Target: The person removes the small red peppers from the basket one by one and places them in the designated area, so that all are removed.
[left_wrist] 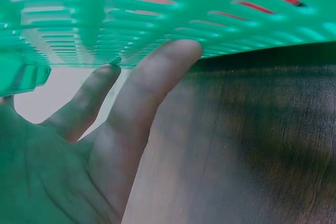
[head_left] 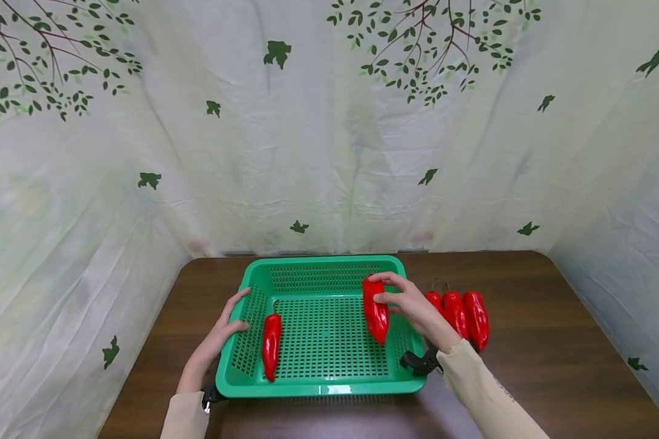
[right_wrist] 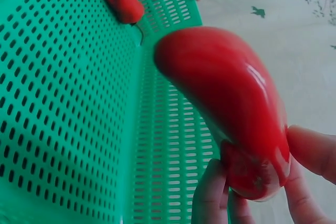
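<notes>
A shallow green perforated basket (head_left: 329,391) stands on the table, one long red pepper (head_left: 271,346) lying inside along its left side. My right hand (head_left: 414,308) grips a second glossy red pepper (head_left: 374,312) over the basket's right part. In the right wrist view, thumb and fingers hold that pepper (right_wrist: 226,87) round its broad end, its narrow end pointing away. At the basket's left side is my left hand (head_left: 219,329), thumb and fingers extended against the wall. The left wrist view shows the thumb (left_wrist: 152,93) touching the slotted outer side.
Several more red peppers (head_left: 476,320) lie side by side on the brown wooden table (head_left: 549,341), right of the basket and partly behind my right hand. A pale cloth with printed leaves (head_left: 329,152) hangs behind the table and along both sides.
</notes>
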Demonstrator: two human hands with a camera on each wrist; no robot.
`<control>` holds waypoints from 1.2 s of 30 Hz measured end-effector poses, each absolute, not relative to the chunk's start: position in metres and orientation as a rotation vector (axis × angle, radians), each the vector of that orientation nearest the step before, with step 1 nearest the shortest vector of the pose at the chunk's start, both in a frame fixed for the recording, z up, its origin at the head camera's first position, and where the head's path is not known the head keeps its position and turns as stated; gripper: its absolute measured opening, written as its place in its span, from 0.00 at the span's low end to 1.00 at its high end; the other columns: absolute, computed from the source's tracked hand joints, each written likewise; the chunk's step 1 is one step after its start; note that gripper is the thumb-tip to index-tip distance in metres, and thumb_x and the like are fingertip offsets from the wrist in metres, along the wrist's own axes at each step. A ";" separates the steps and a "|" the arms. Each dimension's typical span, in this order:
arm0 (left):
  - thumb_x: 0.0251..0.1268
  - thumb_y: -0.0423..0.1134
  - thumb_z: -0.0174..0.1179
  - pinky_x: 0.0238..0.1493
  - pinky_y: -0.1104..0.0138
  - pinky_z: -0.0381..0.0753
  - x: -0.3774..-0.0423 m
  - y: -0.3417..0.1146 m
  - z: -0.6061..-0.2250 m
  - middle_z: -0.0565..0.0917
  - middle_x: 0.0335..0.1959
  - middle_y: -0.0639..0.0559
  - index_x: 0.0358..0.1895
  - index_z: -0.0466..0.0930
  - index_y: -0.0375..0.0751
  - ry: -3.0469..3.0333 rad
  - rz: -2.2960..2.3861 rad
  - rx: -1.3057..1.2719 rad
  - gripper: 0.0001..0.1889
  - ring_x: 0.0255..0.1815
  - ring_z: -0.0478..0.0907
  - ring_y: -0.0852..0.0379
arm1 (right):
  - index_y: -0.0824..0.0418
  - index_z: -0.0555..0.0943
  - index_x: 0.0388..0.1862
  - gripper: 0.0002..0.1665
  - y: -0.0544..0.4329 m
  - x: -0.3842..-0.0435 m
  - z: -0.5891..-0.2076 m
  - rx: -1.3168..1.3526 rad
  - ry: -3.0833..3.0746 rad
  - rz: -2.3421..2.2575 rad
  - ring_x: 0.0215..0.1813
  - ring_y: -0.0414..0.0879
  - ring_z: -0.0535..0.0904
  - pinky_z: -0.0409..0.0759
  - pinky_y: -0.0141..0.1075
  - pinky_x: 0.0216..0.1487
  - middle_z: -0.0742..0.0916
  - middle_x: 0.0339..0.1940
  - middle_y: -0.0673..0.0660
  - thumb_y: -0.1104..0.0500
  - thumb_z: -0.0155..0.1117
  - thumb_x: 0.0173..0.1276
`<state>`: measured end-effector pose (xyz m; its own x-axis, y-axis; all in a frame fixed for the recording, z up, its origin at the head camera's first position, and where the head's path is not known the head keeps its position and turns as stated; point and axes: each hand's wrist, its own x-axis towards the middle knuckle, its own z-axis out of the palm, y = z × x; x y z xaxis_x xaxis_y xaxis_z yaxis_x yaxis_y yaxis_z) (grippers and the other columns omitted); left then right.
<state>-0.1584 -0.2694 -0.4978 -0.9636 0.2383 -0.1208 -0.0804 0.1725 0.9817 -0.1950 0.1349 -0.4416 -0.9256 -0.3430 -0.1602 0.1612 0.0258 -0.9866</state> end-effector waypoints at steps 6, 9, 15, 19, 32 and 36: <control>0.63 0.31 0.43 0.49 0.48 0.76 -0.159 -0.269 -0.498 0.44 0.72 0.36 0.75 0.44 0.54 2.197 1.871 0.138 0.37 0.64 0.56 0.28 | 0.66 0.71 0.61 0.24 0.139 -0.192 -0.439 -0.183 1.955 -1.974 0.54 0.56 0.72 0.78 0.46 0.48 0.68 0.63 0.64 0.65 0.58 0.67; 0.63 0.31 0.43 0.49 0.48 0.76 -0.158 -0.269 -0.498 0.44 0.72 0.37 0.75 0.44 0.54 2.197 1.872 0.136 0.37 0.64 0.56 0.28 | 0.66 0.70 0.62 0.23 0.141 -0.191 -0.438 -0.190 1.947 -1.983 0.52 0.55 0.72 0.78 0.45 0.48 0.68 0.63 0.64 0.65 0.58 0.67; 0.63 0.31 0.43 0.49 0.48 0.76 -0.158 -0.270 -0.499 0.44 0.72 0.37 0.75 0.44 0.54 2.198 1.875 0.140 0.36 0.64 0.56 0.28 | 0.66 0.70 0.61 0.23 0.147 -0.190 -0.437 -0.208 1.941 -2.001 0.52 0.55 0.73 0.79 0.43 0.46 0.68 0.63 0.64 0.64 0.58 0.68; 0.64 0.30 0.43 0.49 0.49 0.76 -0.159 -0.270 -0.500 0.45 0.72 0.37 0.75 0.44 0.54 2.191 1.880 0.147 0.36 0.63 0.57 0.29 | 0.65 0.70 0.60 0.22 0.152 -0.190 -0.435 -0.207 1.945 -2.015 0.53 0.56 0.72 0.79 0.43 0.47 0.68 0.63 0.63 0.64 0.58 0.67; 0.63 0.31 0.43 0.49 0.50 0.76 -0.160 -0.270 -0.499 0.45 0.72 0.37 0.75 0.44 0.53 2.201 1.872 0.147 0.36 0.64 0.57 0.29 | 0.67 0.68 0.60 0.23 0.175 -0.189 -0.433 -0.211 1.952 -2.052 0.52 0.54 0.74 0.80 0.42 0.46 0.70 0.62 0.65 0.64 0.57 0.68; 0.63 0.31 0.43 0.48 0.51 0.76 -0.159 -0.270 -0.498 0.45 0.72 0.37 0.75 0.44 0.54 2.203 1.867 0.135 0.37 0.64 0.56 0.30 | 0.68 0.66 0.61 0.23 0.183 -0.188 -0.432 -0.219 1.967 -2.047 0.51 0.53 0.75 0.79 0.41 0.46 0.70 0.62 0.65 0.63 0.56 0.69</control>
<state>-0.1594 -0.2696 -0.4980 -0.9644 0.2302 -0.1301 -0.0906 0.1747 0.9804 -0.1883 0.1833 -0.4319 -0.9454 -0.3127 -0.0920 0.1042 -0.0226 -0.9943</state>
